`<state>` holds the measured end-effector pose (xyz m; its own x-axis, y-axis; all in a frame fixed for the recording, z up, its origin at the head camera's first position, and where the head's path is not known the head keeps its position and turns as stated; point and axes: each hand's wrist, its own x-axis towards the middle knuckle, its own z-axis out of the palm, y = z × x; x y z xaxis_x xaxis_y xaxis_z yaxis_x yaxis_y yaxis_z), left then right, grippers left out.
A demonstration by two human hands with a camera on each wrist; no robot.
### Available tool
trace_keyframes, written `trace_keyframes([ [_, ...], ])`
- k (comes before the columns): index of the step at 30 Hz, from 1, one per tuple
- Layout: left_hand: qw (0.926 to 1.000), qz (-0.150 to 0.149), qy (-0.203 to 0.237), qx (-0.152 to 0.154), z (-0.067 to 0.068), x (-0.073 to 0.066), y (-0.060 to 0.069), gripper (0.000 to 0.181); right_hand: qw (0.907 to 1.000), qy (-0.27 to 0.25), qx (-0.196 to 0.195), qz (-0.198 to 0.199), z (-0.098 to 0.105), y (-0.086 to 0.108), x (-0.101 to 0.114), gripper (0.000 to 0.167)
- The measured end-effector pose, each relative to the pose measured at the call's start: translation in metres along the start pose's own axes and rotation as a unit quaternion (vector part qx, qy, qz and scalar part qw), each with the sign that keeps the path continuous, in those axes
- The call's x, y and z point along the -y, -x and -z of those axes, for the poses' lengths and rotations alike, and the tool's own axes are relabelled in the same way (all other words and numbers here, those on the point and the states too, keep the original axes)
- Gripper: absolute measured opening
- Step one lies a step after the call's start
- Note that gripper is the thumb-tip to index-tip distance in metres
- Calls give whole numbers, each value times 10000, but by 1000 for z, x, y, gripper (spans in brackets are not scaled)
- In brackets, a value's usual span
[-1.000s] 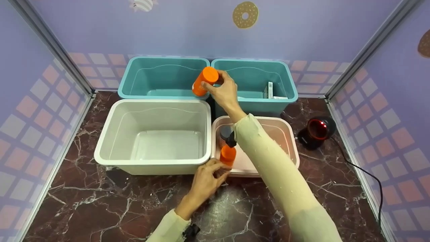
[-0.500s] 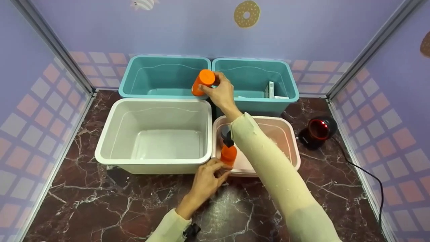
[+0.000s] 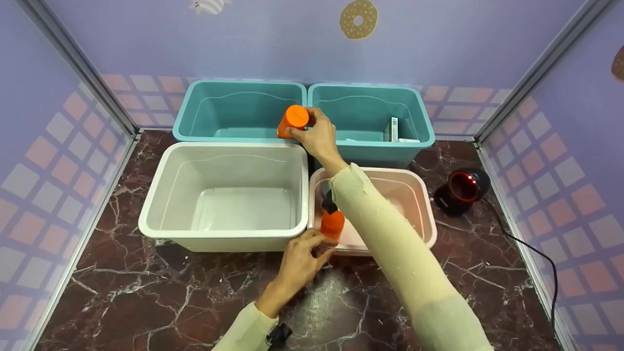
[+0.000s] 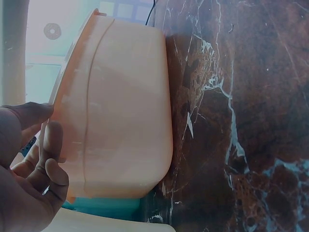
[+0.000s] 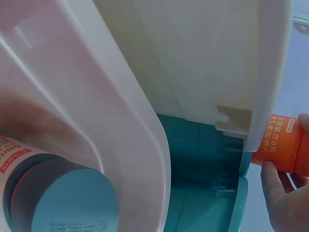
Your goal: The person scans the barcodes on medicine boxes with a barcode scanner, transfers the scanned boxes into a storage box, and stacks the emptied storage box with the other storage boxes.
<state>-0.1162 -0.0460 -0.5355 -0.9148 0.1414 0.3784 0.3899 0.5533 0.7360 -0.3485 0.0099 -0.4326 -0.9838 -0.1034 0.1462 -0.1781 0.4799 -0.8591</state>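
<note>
My right hand (image 3: 319,136) grips an orange bottle (image 3: 296,116) by its side, over the front right corner of the left teal bin (image 3: 181,109). In the right wrist view printed text shows on the orange bottle (image 5: 277,140), with fingers of the right hand (image 5: 289,203) around its capped end. My left hand (image 3: 298,258) is at the pink bin's front left corner, beside a second orange bottle (image 3: 333,224) standing inside. The left wrist view shows the left hand (image 4: 34,164) pinching the rim of the pink bin (image 4: 125,106).
A white bin (image 3: 222,235) stands in front of the left teal bin. The right teal bin (image 3: 380,145) holds small white boxes (image 3: 394,129). A dark-capped bottle (image 5: 72,198) lies within the pink bin. A black device (image 3: 458,192) with red lights and a cable stands at right.
My right hand and its orange bottle have moved slightly left and lower in the head view. The left hand has stayed at the pink bin's rim.
</note>
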Motion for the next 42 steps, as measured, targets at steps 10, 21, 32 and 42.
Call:
trace_keyframes([
  [10,9999,-81,61,-49,-1,0,0,12,9998,-169,100,-40,1,1,-1,53],
  [21,9999,-89,-27,-98,-1,1,0,13,9997,-152,187,66,6,2,-5,51],
  [32,9998,-148,26,-158,-2,2,0,12,9992,-311,234,126,13,6,-9,52],
  [42,10000,-36,32,-78,-1,2,0,12,9980,-419,440,196,24,15,-10,51],
])
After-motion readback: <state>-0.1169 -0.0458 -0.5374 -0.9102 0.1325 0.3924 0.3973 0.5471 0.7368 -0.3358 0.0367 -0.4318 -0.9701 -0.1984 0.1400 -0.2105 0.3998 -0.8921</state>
